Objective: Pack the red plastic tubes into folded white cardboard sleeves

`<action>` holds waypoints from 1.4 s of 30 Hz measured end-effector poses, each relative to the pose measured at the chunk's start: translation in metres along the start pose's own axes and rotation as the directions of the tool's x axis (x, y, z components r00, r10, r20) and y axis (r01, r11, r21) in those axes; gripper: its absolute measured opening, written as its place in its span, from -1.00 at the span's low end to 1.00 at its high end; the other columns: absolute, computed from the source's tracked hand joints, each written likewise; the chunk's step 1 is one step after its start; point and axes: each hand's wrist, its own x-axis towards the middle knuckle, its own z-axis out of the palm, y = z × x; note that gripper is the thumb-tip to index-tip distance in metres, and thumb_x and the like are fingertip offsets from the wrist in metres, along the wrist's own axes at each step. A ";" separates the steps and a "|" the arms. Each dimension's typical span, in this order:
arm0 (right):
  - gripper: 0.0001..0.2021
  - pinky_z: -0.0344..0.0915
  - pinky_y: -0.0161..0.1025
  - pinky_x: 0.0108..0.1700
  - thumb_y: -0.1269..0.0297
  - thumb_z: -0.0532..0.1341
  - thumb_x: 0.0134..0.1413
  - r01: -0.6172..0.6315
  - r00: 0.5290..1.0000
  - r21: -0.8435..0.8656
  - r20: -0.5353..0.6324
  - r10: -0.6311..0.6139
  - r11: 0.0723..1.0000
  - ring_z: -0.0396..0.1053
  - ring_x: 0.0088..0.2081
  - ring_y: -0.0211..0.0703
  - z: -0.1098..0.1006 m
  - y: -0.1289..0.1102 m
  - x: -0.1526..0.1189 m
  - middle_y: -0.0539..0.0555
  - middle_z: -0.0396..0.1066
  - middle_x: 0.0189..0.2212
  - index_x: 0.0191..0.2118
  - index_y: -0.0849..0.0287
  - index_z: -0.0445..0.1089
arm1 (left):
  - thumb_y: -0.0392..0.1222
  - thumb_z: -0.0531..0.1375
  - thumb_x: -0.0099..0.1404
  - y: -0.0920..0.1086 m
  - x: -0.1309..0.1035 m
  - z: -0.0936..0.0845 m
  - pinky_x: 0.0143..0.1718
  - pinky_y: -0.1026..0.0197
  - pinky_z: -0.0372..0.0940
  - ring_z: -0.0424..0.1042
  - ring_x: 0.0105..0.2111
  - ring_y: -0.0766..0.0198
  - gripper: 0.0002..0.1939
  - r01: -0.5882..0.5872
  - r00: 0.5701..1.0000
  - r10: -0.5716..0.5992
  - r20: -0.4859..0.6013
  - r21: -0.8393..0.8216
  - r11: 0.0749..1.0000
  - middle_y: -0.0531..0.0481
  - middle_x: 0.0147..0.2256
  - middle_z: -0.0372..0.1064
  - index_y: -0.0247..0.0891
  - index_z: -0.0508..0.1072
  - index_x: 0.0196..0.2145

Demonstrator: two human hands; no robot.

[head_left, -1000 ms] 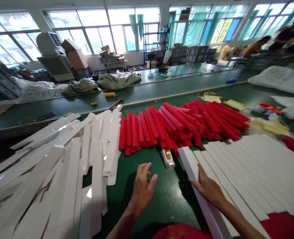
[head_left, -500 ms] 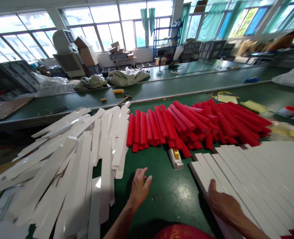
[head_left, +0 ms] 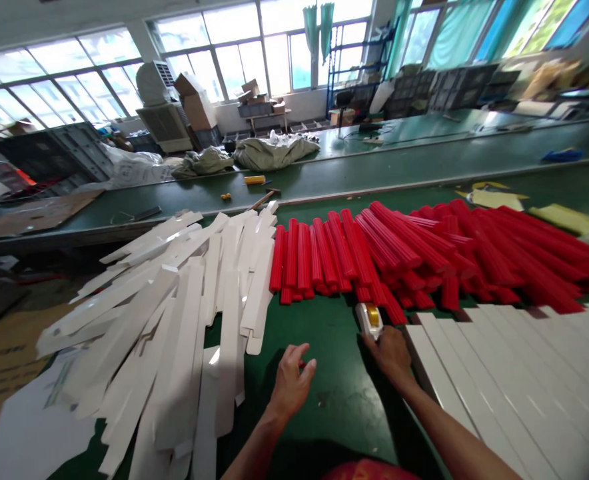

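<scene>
My right hand (head_left: 390, 355) is at the near end of a small white tape dispenser (head_left: 369, 320) with a yellow roll, fingers closed around it. The dispenser lies on the green table just in front of the red ribbed rods (head_left: 319, 257). My left hand (head_left: 293, 379) hovers over the green tabletop with thumb and fingers apart, holding nothing. To its left spreads a loose pile of flat white cartons (head_left: 174, 320). Long white boxes (head_left: 514, 373) lie side by side in a row to the right of my right forearm.
A hammer (head_left: 265, 199) and a yellow cylinder (head_left: 254, 180) lie on the bench behind the rods. Grey-green sacking (head_left: 274, 153) is heaped farther back. Yellow sheets (head_left: 497, 199) are at the right rear. A brown cardboard sheet (head_left: 4, 360) is at the lower left.
My right hand has moved left and away from me, off the white boxes, and has taken hold of the tape dispenser. The left hand keeps nearly the same pose. The view has turned slightly left.
</scene>
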 end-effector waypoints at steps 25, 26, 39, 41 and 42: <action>-0.56 0.37 -0.03 -0.09 0.06 0.01 0.26 0.710 0.703 0.149 -0.208 -0.680 0.689 0.38 -0.06 0.13 -0.009 -0.090 -0.042 0.37 0.31 -0.05 0.09 0.32 0.15 | -0.31 0.18 0.24 -0.043 -0.048 -0.119 -0.02 0.05 0.20 0.37 0.00 0.03 -0.46 0.525 0.809 -0.164 -0.564 0.570 0.633 -0.21 0.01 0.37 -0.31 0.21 0.17; -0.55 0.35 -0.02 -0.02 0.07 0.04 0.25 0.776 0.629 0.158 -0.278 -0.726 0.611 0.36 -0.03 0.11 -0.028 -0.099 -0.045 0.35 0.32 -0.06 0.11 0.30 0.14 | -0.33 0.16 0.26 -0.030 -0.056 -0.127 -0.03 0.01 0.19 0.36 -0.02 0.00 -0.48 0.471 0.837 -0.074 -0.542 0.644 0.602 -0.21 -0.02 0.38 -0.32 0.21 0.18; -0.83 0.25 -0.26 -0.34 0.23 0.21 0.05 0.543 0.430 0.616 0.379 -0.819 0.571 0.40 -0.37 -0.12 -0.093 -0.146 -0.054 0.02 0.48 -0.40 -0.29 0.20 0.43 | -0.25 0.18 0.33 0.110 -0.062 -0.120 0.21 -0.11 -0.04 0.35 0.02 0.13 -0.59 -0.377 0.579 0.815 0.011 0.890 0.256 -0.03 -0.07 0.43 -0.08 0.30 0.12; -0.80 0.23 -0.33 -0.36 0.20 0.20 0.06 0.379 0.472 0.739 0.363 -0.803 0.557 0.38 -0.36 -0.18 -0.079 -0.132 -0.055 0.00 0.47 -0.37 -0.25 0.21 0.41 | -0.12 0.34 0.17 0.104 -0.057 -0.110 0.19 -0.11 0.04 0.33 0.05 0.06 -0.32 -0.329 0.496 0.794 -0.352 0.770 0.547 -0.09 0.00 0.36 -0.09 0.19 0.20; -0.79 0.22 -0.34 -0.36 0.19 0.21 0.05 0.333 0.489 0.766 0.358 -0.795 0.550 0.38 -0.34 -0.18 -0.073 -0.127 -0.056 0.00 0.47 -0.35 -0.24 0.22 0.41 | -0.07 0.41 0.06 0.100 -0.051 -0.103 0.16 -0.10 0.11 0.32 0.07 0.01 -0.13 -0.308 0.499 0.675 -0.543 0.617 0.724 -0.15 0.05 0.32 -0.14 0.12 0.24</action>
